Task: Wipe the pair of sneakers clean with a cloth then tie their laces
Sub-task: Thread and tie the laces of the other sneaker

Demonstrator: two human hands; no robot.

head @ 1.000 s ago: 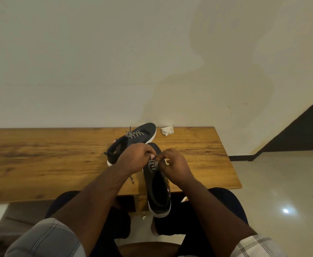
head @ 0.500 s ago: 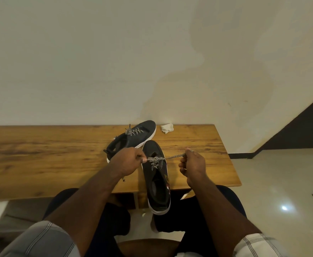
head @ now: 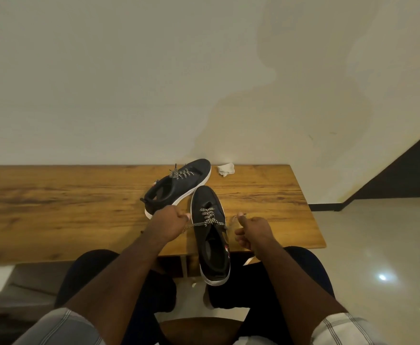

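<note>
Two dark sneakers with white soles sat near the middle of the frame on a long wooden table [head: 54, 207] that ran from the left edge toward the right against a pale wall [head: 129, 83]. One, the far sneaker [head: 179, 189], lay angled with its toe pointing to the upper right, its black-and-white laces [head: 180, 173] bunched near the tongue. Just below and right of it, the near sneaker [head: 210, 235] pointed its toe up the frame, toe close to the other's sole, while its heel hung past the table's front edge above the person's dark-trousered knees. At centre left, the left hand [head: 167, 226] was curled into a loose fist, thumb and fingers pinching one patterned lace end [head: 205, 222] that stretched taut across to the eyelets. At centre right, the right hand [head: 252, 230] hovered beside the shoe with the thumb raised and the other fingers curled inward; a thin, blurred strand showed by the thumb tip, but whether the fingers gripped it could not be told. A small crumpled white cloth [head: 225, 169] lay at the table's back edge, just right of the far sneaker's toe and apart from both hands. Striped short sleeves showed in the bottom corners, and glossy floor [head: 378, 245] filled the lower right.
</note>
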